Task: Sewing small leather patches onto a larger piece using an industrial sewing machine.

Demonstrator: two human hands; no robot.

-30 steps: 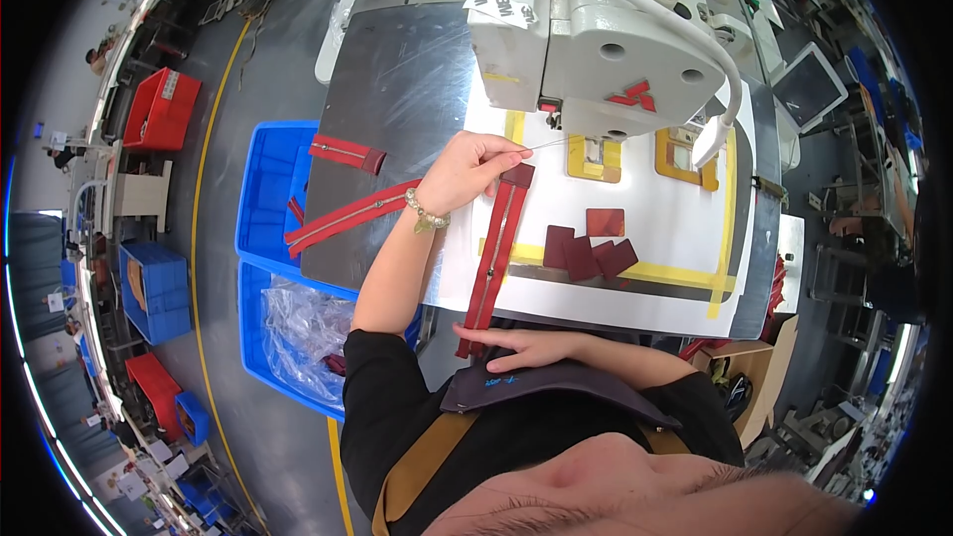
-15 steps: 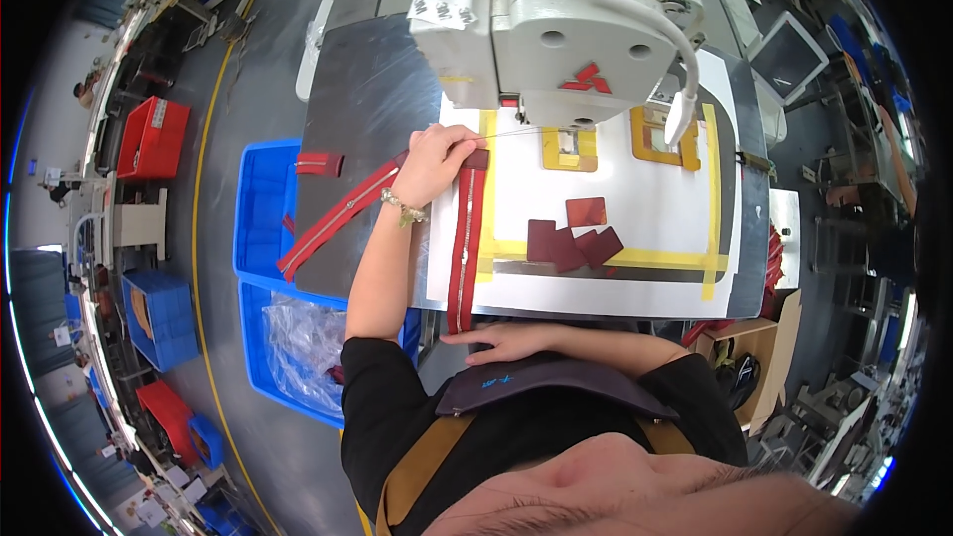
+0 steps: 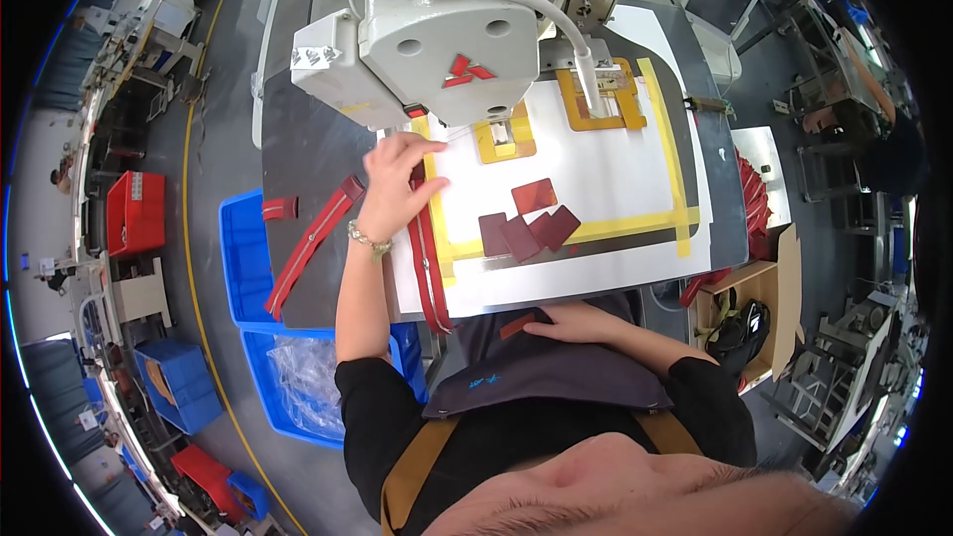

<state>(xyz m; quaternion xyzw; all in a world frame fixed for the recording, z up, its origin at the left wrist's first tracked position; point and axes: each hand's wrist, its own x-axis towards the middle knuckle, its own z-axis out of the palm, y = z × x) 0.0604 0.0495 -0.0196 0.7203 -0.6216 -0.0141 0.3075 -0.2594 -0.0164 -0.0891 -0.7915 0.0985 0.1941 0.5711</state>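
Note:
A red zipper strip (image 3: 428,273) lies along the left side of the white board (image 3: 586,184), its lower end hanging over the table's near edge. Over its upper end is my left hand (image 3: 395,189), thumb and fingers apart, partly covering it. Close to my apron, my right hand (image 3: 576,324) pinches a small reddish-brown patch (image 3: 516,325). Several dark red patches (image 3: 518,238) lie overlapping on the board, with a brighter red one (image 3: 535,197) beside them. A second red zipper strip (image 3: 313,250) rests slanted on the grey table to the left.
The sewing machine head (image 3: 447,50) overhangs the board. Two yellow frames (image 3: 506,139) sit near it, and yellow tape (image 3: 576,231) borders the board. Blue bins (image 3: 243,268) stand at the left. A cardboard box (image 3: 789,288) and red strips (image 3: 752,203) are at the right.
My left hand's fingers have spread from a pinch near thin threads. My right hand has left the zipper strip's lower end, moved right and now holds a patch. The view has shifted.

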